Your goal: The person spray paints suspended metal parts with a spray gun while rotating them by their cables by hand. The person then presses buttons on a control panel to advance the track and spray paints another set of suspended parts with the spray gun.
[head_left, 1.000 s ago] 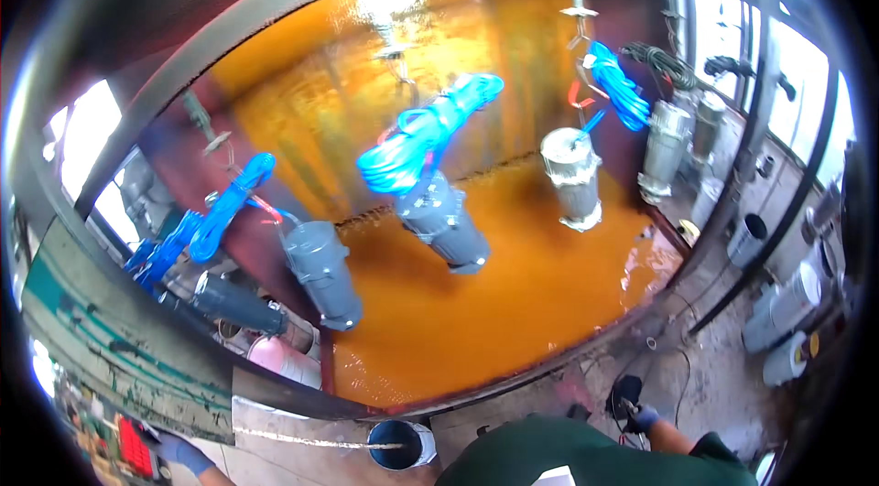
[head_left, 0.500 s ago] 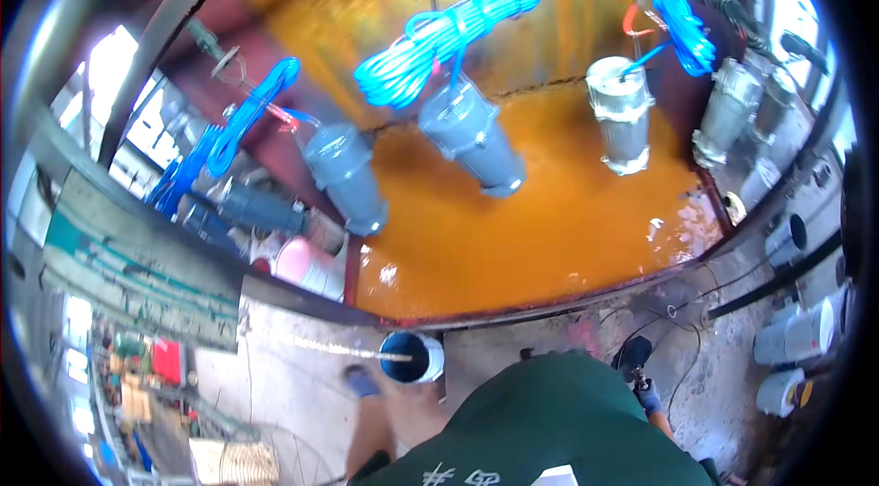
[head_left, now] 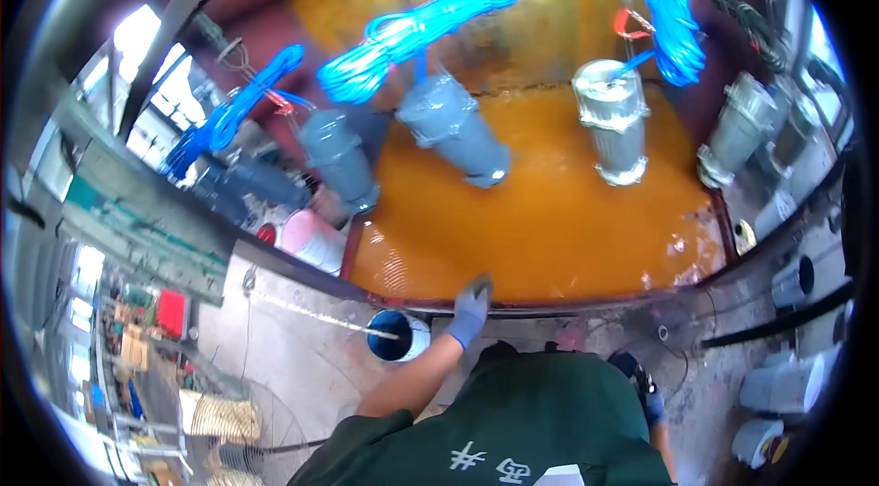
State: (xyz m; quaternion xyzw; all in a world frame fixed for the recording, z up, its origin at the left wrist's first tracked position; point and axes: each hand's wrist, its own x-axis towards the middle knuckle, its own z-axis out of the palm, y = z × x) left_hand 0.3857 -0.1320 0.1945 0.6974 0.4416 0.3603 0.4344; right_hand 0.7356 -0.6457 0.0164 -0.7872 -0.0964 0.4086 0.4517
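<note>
Head view | I see the left hand at the near edge of the orange pool (can't tell its grip) | right hand, low beside the green shirt, clamped on a dark tool | gray cans hang farther off

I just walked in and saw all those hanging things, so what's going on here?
A person in a dark green shirt is beside a shiny orange basin. The gloved left hand is at the basin's near edge; I can't tell whether it touches. The right hand is low down, holding a small metal tool too blurry to make out. Metal cylinders hang up, some with bundled blue cable. A bucket stands near the left forearm.
</note>
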